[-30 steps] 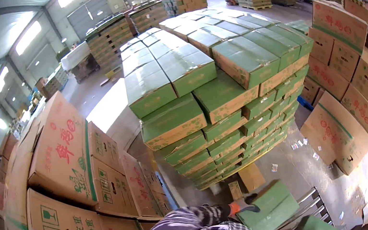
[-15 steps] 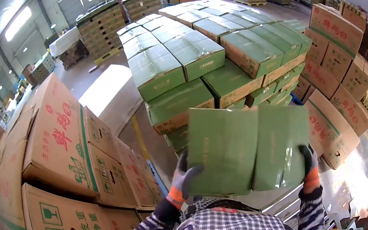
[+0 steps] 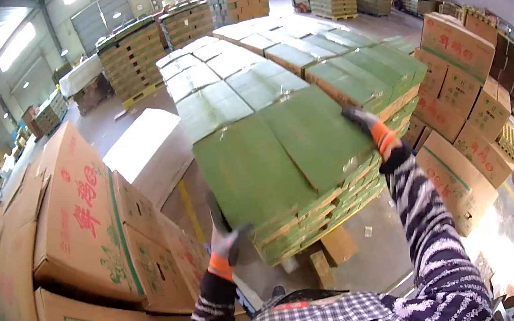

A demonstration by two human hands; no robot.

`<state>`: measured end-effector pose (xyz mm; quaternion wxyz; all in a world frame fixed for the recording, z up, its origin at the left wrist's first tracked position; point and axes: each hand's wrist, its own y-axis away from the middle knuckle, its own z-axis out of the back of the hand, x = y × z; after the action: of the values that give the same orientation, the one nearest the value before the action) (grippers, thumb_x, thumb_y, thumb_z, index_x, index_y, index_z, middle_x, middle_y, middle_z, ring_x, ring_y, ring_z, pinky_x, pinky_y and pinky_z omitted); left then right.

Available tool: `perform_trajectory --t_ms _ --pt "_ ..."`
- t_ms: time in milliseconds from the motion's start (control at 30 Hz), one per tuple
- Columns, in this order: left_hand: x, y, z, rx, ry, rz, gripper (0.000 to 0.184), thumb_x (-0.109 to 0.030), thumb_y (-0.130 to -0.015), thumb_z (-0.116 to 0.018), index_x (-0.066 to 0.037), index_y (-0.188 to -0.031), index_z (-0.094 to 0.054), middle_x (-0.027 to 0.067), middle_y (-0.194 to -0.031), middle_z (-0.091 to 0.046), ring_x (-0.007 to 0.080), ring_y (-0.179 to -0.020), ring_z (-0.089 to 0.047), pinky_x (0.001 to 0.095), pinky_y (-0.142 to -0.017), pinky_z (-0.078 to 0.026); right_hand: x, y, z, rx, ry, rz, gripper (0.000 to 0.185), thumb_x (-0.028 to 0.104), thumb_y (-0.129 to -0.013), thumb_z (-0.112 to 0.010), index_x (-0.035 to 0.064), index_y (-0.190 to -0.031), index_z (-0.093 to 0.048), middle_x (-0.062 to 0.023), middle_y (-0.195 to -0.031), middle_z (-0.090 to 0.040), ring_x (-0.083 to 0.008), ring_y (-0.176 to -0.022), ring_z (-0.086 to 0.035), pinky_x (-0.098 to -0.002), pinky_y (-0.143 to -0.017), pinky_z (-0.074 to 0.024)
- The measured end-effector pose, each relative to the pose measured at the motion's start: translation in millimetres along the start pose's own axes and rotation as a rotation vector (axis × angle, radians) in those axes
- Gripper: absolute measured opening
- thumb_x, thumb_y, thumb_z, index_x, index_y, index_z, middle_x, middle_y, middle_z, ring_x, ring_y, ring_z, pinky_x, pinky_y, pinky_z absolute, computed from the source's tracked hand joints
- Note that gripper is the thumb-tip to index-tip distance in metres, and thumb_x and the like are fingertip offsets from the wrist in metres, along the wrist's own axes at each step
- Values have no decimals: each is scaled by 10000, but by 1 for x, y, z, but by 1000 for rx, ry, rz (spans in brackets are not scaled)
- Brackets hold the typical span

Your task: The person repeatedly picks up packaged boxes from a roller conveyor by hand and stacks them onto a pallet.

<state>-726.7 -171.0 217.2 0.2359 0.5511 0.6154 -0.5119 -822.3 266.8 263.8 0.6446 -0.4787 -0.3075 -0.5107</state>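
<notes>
Two green cardboard cartons, a left one point(image 3: 245, 172) and a right one point(image 3: 317, 133), lie side by side at the near edge of the stack of green cartons point(image 3: 359, 79). My left hand point(image 3: 228, 237), in a grey glove with an orange cuff, grips the near left corner of the left carton, thumb toward the front. On the opposite side, my gloved right hand point(image 3: 366, 123) presses against the right carton, its fingers over the top edge. The undersides of both cartons are hidden.
Brown printed cartons point(image 3: 79, 217) rise close on my left. More brown cartons point(image 3: 456, 174) are piled at the right. Wooden blocks point(image 3: 339, 245) show beneath the stack's near side. Loaded pallets point(image 3: 132, 62) stand farther back on the floor.
The two green cartons have moved forward, away from my body, from being held up in front of me onto the near end of the stack. Both arms have stretched forward with them.
</notes>
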Motion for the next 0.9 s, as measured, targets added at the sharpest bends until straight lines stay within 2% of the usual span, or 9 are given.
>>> perform_trajectory --t_ms 167,333,367,433,467,533,700,800,900 --pt "20 -8 37 259 -243 184 889 61 -715 -686 -75 -1437 -187 118 -1328 -445 227 -1190 -475 335 -983 -406 2 -4 -5 -124 -562 -383 329 230 -864 -627 -1 -1098 -626 -4 -989 -646 -108 -865 -595 -236 -778 -472" --pt "16 -18 17 -85 -272 13 728 -99 -813 -641 -55 -1421 -244 109 -1295 -462 196 -1151 -490 300 -958 -411 19 -18 2 -150 194 -189 391 220 -845 -645 -13 -1156 -596 -10 -988 -653 -86 -806 -592 -231 -724 -475" --pt "9 -20 10 -164 -420 -89 687 -168 -858 -605 -59 -1428 -238 107 -1298 -453 182 -1151 -481 291 -959 -402 24 -8 -1 -171 337 -53 420 227 -832 -651 -10 -1173 -585 -28 -1027 -646 -90 -835 -586 -233 -744 -467" --pt "5 -18 3 -177 -309 -87 641 -192 -903 -524 -70 -1443 -201 97 -1346 -392 191 -1199 -421 320 -993 -360 52 32 5 -148 -398 -222 395 204 -856 -590 -33 -1172 -574 -107 -1102 -632 -162 -946 -601 -273 -839 -462" --pt "7 -17 -2 -183 -187 -74 596 -217 -949 -444 -81 -1458 -165 88 -1394 -330 200 -1248 -360 349 -1027 -318 58 53 8 -52 -147 154 427 195 -859 -574 -24 -1223 -538 -154 -1224 -555 -193 -1039 -574 -294 -887 -451" --pt "13 -10 -12 -220 -243 -131 613 -239 -946 -453 -77 -1458 -157 89 -1396 -331 206 -1243 -367 349 -1028 -321 40 78 2 -9 -531 108 655 264 -801 -646 -51 -1321 -403 -173 -1387 -397 -254 -1285 -382 -341 -1059 -303" --pt "-11 -12 -31 -122 -362 -289 669 -318 -931 -494 -89 -1459 -152 98 -1430 -304 231 -1260 -372 373 -1050 -315 33 77 -38 -293 122 357 775 166 -604 -766 -37 -1283 -454 -176 -1305 -486 -276 -1231 -443 -362 -1033 -340" --pt "3 -1 -14 -55 48 -96 889 -217 -786 -721 -57 -1450 -153 110 -1405 -342 209 -1223 -414 334 -998 -381 42 62 -45 -497 212 394 631 122 -615 -742 -21 -1196 -542 -164 -1218 -555 -291 -1122 -528 -364 -963 -404" --pt "12 -8 0 90 -432 -50 1086 -216 -614 -849 -20 -1435 -165 134 -1423 -314 239 -1248 -395 348 -1030 -347 40 49 -46 -570 126 416 542 75 -706 -639 -41 -1221 -516 -157 -1215 -555 -238 -1130 -517 -341 -989 -374"
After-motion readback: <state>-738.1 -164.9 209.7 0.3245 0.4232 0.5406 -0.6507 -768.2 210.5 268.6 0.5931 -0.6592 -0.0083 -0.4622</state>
